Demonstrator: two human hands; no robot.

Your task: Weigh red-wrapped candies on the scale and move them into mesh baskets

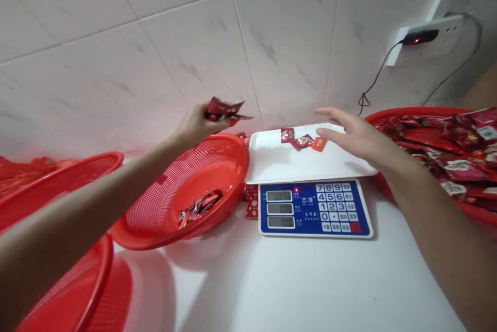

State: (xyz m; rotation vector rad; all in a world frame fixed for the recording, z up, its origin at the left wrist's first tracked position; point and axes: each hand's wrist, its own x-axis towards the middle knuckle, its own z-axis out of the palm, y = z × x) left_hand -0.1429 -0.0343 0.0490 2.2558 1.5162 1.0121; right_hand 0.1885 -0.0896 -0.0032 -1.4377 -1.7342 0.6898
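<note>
My left hand (202,119) is closed around several small red packets (225,109), held above the far rim of a red mesh basket (155,207). A few wrapped packets (200,207) lie at the bottom of that basket. Over the right part of a white scale tray (272,163), my right hand (351,135) hovers with its fingers apart and nothing in it. Near its fingertips, three small red packets (303,141) lie on the tray. The tray belongs to a digital scale with a blue keypad panel (308,207) and a lit red light.
At the right, a red basket (411,112) is heaped with red packets (446,150). More red baskets (97,161) stand at the left. A tiled wall (283,37) closes off the back, carrying a socket strip (427,39) with a black plug and hanging cord.
</note>
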